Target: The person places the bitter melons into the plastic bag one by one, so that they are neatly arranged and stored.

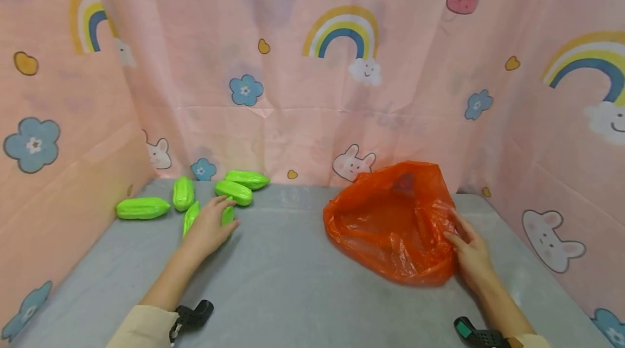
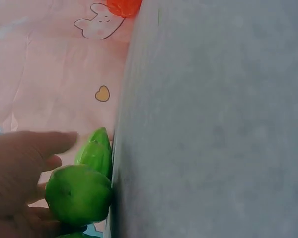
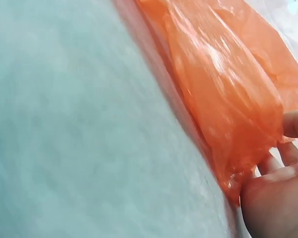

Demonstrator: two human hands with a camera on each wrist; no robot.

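Over the green vegetable-shaped pieces on the left side of the table is my left hand, its fingers and thumb spread around one short green piece. In the left wrist view, the blunt end of a green piece faces the camera beside the fingers, and a pointed, ribbed piece lies behind it. Another green piece is partly hidden by the hand. At the right, my right hand pinches the side of a thin orange plastic bag, whose wide mouth gapes toward the left.
More green pieces lie near the back left: one at the far left, one upright in view, and two close together. A pink patterned curtain rises behind and along both sides of the grey table.
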